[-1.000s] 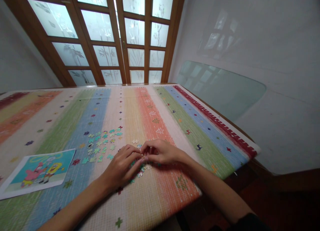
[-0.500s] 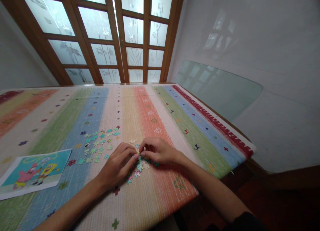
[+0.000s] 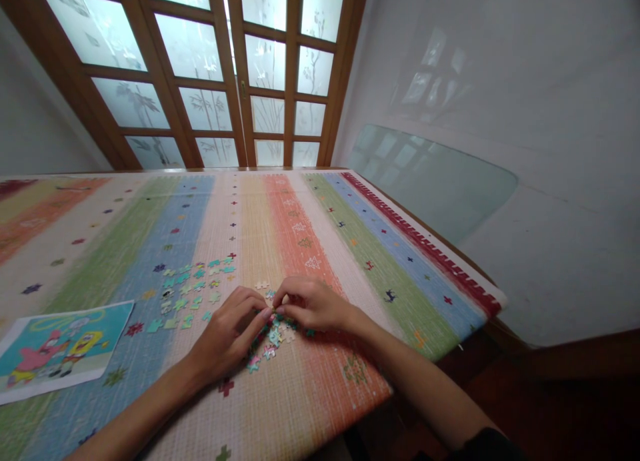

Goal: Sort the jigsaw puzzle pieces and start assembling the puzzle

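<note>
My left hand (image 3: 231,328) and my right hand (image 3: 313,304) meet fingertip to fingertip over a small pile of jigsaw puzzle pieces (image 3: 274,339). Both are closed in a pinch on a tiny yellowish puzzle piece (image 3: 273,308), mostly hidden by the fingers. The heap under them mixes teal, pink and pale pieces, partly covered by my hands. Left of my left hand, several teal and green loose pieces (image 3: 181,304) lie spread in rough rows. One pale piece (image 3: 262,285) rests just beyond my fingertips.
A printed cartoon picture (image 3: 65,348) lies flat at the left. Everything rests on a striped tablecloth (image 3: 200,408). The table's right edge runs near a white wall (image 3: 565,248), and wood-framed glass doors (image 3: 240,81) stand behind the far edge.
The view has shifted slightly, so the table and picture sit a little further left. My hands stay pinched together over the pile, with only slight finger movement.
</note>
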The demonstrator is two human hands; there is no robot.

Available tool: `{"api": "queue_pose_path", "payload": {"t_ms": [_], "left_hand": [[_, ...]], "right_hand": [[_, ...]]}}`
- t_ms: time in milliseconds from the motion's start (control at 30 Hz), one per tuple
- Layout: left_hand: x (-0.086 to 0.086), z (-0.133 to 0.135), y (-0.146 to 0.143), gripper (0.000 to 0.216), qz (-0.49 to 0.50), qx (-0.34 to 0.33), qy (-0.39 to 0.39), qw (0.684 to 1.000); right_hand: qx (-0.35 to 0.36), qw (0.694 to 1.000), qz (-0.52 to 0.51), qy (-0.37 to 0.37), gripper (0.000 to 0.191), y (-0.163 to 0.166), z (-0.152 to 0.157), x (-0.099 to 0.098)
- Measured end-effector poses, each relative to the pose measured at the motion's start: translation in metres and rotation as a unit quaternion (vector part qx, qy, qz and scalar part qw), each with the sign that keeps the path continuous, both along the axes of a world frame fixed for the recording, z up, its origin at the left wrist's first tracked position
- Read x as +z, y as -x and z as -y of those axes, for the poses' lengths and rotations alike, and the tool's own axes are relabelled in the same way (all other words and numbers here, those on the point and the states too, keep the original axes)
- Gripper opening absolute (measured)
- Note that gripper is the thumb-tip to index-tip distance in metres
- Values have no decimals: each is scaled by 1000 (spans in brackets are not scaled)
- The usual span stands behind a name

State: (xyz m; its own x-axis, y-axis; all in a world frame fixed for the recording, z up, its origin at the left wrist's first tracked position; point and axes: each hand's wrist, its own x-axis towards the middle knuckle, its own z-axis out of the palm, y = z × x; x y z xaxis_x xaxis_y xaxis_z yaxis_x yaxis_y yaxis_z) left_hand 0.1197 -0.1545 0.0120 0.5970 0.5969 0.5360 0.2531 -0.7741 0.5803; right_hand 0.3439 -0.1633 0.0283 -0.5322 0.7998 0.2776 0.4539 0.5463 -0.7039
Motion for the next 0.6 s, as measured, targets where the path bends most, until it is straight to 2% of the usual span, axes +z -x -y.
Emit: {"api": "queue_pose_path", "payload": {"t_ms": [200,333,467,600], "left_hand": [[0,-1,0,22,-8,11,22,1000],[0,-1,0,23,-5,11,26,1000],[0,0,0,21,-8,-9,5,1000],[-2,1,0,20,-27,-20,-19,999]], "right_hand": [[8,999,23,-28,6,2,-1,-3],[1,1000,16,-2,5,1,0,-1],[-31,999,17,23,11,-3,-1,-1],[-65,996,60,28,13,-8,-6,-1]]}}
